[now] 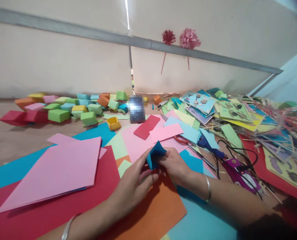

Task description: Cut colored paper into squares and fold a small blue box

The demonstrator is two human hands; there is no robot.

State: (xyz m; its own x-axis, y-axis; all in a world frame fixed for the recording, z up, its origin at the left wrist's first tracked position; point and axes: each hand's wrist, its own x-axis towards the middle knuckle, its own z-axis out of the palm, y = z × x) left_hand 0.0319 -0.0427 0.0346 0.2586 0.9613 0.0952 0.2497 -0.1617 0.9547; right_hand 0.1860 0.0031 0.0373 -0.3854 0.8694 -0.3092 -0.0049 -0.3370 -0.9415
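Observation:
A small folded piece of dark blue paper (155,155) is held up between my two hands at the centre. My left hand (135,180) grips its left side, with the fingers partly behind the paper. From the right, my right hand (174,165) pinches the paper's lower right edge, its fingertips close to my left fingers. Beneath both hands lies an orange sheet (150,213). A red strip (147,127) and a pink strip (166,132) lie just beyond the hands.
Folded paper boxes (59,115) line the left back. Pink sheets (58,170) lie on red paper at left. Red-handled scissors (180,139), a blue glue gun (210,146), a purple device (240,175) with cables, and piled cards and sticks occupy the right.

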